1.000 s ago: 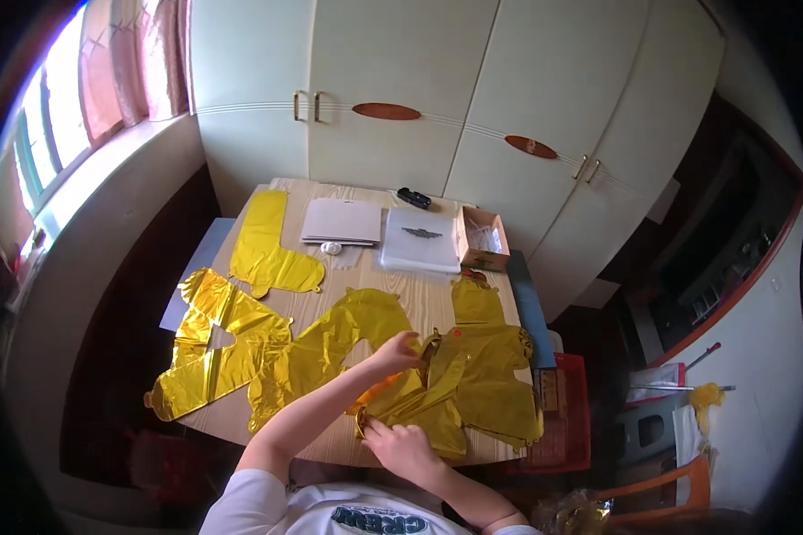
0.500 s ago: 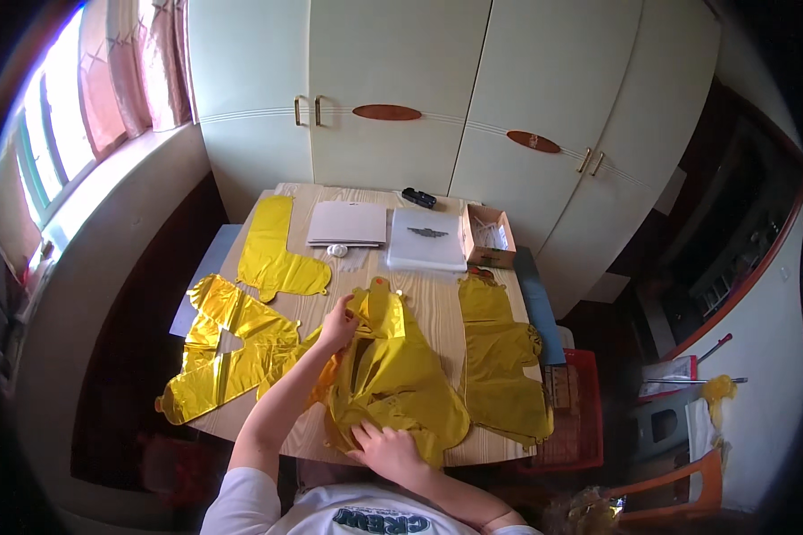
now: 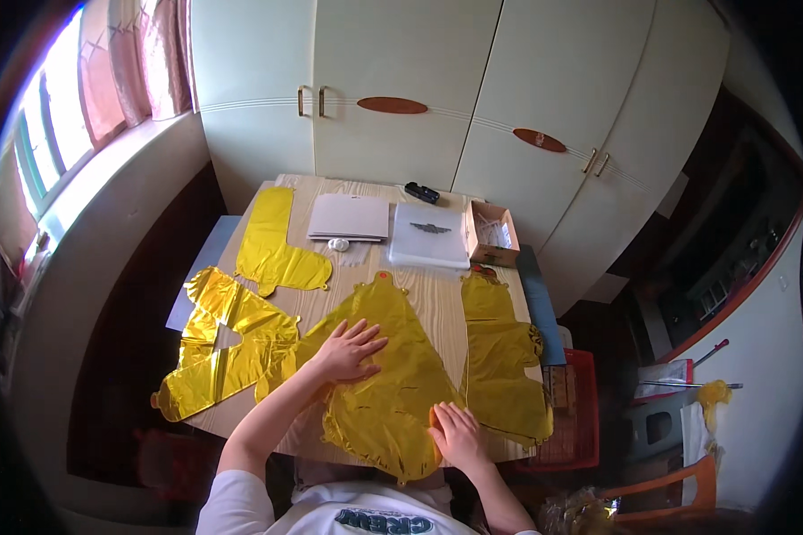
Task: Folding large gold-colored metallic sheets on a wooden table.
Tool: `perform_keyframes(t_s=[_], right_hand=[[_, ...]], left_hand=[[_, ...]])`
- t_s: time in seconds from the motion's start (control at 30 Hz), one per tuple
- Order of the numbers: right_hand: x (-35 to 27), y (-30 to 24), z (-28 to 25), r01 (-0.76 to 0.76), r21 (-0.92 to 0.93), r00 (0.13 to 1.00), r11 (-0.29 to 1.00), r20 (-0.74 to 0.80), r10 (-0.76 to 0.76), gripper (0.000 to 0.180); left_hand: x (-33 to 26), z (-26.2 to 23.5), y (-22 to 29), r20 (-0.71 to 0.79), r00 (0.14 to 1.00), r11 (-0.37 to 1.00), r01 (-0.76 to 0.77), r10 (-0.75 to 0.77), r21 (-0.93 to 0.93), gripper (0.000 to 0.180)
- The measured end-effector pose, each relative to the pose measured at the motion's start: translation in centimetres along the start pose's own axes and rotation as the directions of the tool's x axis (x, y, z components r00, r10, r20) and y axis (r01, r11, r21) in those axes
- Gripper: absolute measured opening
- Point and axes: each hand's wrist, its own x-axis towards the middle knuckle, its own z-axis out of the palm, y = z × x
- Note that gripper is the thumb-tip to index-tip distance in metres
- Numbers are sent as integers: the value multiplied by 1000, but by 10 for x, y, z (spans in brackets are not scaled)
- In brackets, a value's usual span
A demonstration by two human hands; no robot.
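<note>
Gold foil balloon (image 3: 388,374), the big deflated one in the lower middle of the frame, is now lying flat on the wooden surface (image 3: 428,308); half a second ago I was lifting it, crumpled and folded, off the pile, so the spreading step looks to me all but done and only smoothing is remaining. I am pressing my right hand (image 3: 459,437) flat on its near edge, fingers released and grasping nothing, beside an orange spot at the rim. My left hand (image 3: 348,349) is resting farther in, palm down with fingers splayed on the foil, also gripping nothing.

It is looking shiny, creased and airless, wide toward me and narrowing to a small red tip at its far end, reaching from the near edge of the surface to past the middle.

Just right of it a second gold balloon (image 3: 500,357) is lying flat, running along the right edge. To the left a crossed gold shape (image 3: 223,343) is hanging over the left edge, and beyond it an L-shaped gold piece (image 3: 272,245) is sitting toward the upper left of the surface. Farther back a grey folder (image 3: 350,217), a clear plastic packet (image 3: 430,236), an open cardboard box (image 3: 493,234) and a small black object (image 3: 421,192) are lining the far edge, with cream cupboard doors (image 3: 393,80) standing behind.
</note>
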Motion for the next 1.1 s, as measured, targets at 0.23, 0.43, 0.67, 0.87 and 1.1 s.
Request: perform_keyframes(t_s=[0.23,0.43,0.67,0.87,1.1], right_hand=[[25,19,8,52,-22,998,998,31,-52,47],[53,38,10,-1,76,996,997,91,-6,53],[67,38,10,-51,-132,957,990,276,86,64],[95,52,16,-14,-144,955,989,292,56,60],[92,30,11,82,-145,997,986,7,-82,46]], left_hand=[[-8,-2,-10,34,991,992,129,-129,12,70],[-10,3,-9,35,991,991,126,-127,38,72],[-3,1,-4,25,994,994,109,-110,31,72],[-6,0,-13,39,984,983,173,-176,60,72],[-11,-3,-14,50,974,974,216,-219,66,72]])
